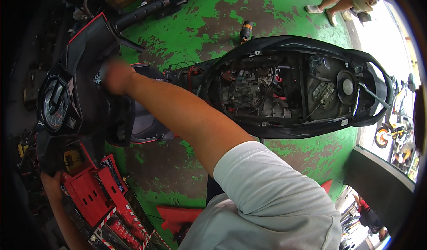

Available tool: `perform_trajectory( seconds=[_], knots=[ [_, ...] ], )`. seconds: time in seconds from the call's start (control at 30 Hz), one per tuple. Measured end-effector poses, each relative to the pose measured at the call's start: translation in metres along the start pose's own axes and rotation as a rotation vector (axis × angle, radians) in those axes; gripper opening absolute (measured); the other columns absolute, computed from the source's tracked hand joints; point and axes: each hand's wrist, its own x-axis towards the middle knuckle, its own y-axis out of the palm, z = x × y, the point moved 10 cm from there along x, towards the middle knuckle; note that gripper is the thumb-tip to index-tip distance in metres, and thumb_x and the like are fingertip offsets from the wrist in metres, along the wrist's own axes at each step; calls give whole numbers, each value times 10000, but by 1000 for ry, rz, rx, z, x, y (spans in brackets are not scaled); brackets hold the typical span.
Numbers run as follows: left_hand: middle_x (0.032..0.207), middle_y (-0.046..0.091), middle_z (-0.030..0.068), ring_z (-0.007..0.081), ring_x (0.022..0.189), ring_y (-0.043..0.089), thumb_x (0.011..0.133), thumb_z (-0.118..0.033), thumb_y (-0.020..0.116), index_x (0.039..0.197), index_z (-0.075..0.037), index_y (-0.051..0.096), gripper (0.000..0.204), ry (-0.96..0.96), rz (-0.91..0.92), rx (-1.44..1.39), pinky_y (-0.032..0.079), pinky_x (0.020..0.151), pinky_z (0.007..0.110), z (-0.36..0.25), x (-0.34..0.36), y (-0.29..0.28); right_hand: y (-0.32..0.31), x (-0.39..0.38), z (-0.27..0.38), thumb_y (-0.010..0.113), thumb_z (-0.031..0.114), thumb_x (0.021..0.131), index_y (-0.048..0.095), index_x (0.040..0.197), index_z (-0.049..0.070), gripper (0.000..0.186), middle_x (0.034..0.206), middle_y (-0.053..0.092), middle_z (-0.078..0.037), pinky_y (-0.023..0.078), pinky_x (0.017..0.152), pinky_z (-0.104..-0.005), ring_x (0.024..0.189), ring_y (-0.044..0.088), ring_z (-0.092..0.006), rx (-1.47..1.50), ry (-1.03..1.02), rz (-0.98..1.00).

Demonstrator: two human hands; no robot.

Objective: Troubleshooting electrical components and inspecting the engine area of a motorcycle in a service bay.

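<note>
A black scooter (89, 112) with red edging stands across the view, its dashboard (55, 103) at the left. My right arm reaches across to the inner front panel below the dashboard. My right hand (118, 76) is there, its fingers smeared by motion. A small light patterned thing (98, 77) shows at its far edge; what it is, I cannot make out. At the lower left, my left hand (52, 182) is at the dark left end of the handlebar (48, 162), with its fingers mostly hidden. The scooter's seat is off, baring the engine (249, 89) in the frame.
A red tool cabinet (89, 190) stands below the handlebar. A black and orange power tool (245, 31) is on the green, worn floor (178, 178) beyond the scooter. Red panels (178, 214) lie near me. Another person's legs (331, 5) are at the upper right.
</note>
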Motion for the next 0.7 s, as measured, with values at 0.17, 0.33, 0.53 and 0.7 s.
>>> perform_trajectory(
  seconds=[0.17, 0.33, 0.53, 0.7],
  knots=[
    [1191, 676, 232, 383, 1127, 637, 736, -73, 701, 1235, 50, 622, 520, 0, -16, 72, 462, 992, 427, -9, -2, -3, 6, 3, 5, 491, 250, 903, 696, 1202, 39, 419, 1346, 592, -144, 417, 1044, -464, 1299, 503, -310, 76, 70, 78],
    [1176, 660, 258, 427, 1126, 615, 703, -113, 751, 1184, 39, 623, 521, -23, -6, 140, 465, 984, 466, -19, -6, -3, 11, 0, -1, 494, 240, 907, 675, 1189, 34, 393, 1290, 615, -161, 428, 1043, -463, 1246, 547, -311, 77, 156, 25],
    [1148, 658, 263, 447, 1105, 610, 680, -130, 783, 1182, 42, 613, 557, -58, 4, 59, 480, 956, 480, -29, -8, 0, -34, -50, -23, 639, 229, 904, 613, 1145, -18, 347, 1145, 638, -228, 489, 944, -481, 1093, 597, -421, 341, 297, -435],
    [1117, 685, 271, 454, 1085, 633, 663, -107, 800, 1157, 42, 631, 543, -32, -6, 23, 501, 939, 475, -52, -10, -4, -128, -148, -48, 687, 56, 824, 602, 1075, 16, 269, 1025, 614, -190, 463, 876, -487, 998, 589, -390, 254, 287, -899]
  ],
)
